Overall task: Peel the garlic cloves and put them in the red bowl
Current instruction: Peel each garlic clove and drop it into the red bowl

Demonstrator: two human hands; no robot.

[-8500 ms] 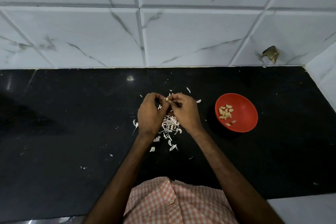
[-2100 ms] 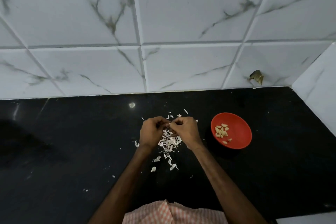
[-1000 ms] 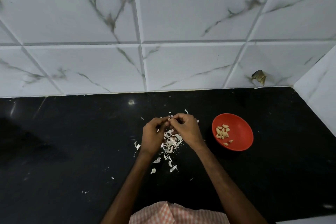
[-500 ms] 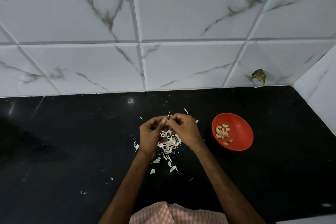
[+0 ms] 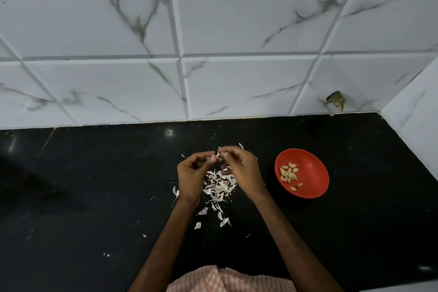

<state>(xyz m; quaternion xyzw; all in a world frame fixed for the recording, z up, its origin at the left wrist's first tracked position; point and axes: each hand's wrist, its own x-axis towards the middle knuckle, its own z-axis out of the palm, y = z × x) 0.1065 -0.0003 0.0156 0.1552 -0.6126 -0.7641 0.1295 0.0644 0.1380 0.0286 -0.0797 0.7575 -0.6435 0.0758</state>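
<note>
A small garlic clove (image 5: 217, 156) with loose papery skin sits between my fingertips above the black counter. My left hand (image 5: 193, 176) pinches it from the left and my right hand (image 5: 241, 170) pinches it from the right, fingers curled. Below the hands lies a pile of white and pinkish garlic skins (image 5: 219, 185). The red bowl (image 5: 310, 166) stands to the right of my right hand, apart from it, with several peeled cloves (image 5: 289, 174) inside.
The black counter (image 5: 94, 197) runs to a white marble-tiled wall (image 5: 213, 54) at the back and a side wall (image 5: 417, 125) on the right. Stray skin bits (image 5: 198, 225) lie toward me. A small brownish thing (image 5: 336, 101) clings to the wall's lower right.
Both hands have stayed over the skin pile, working the same clove at the fingertips. The camera view has shifted slightly. The bowl has not moved.
</note>
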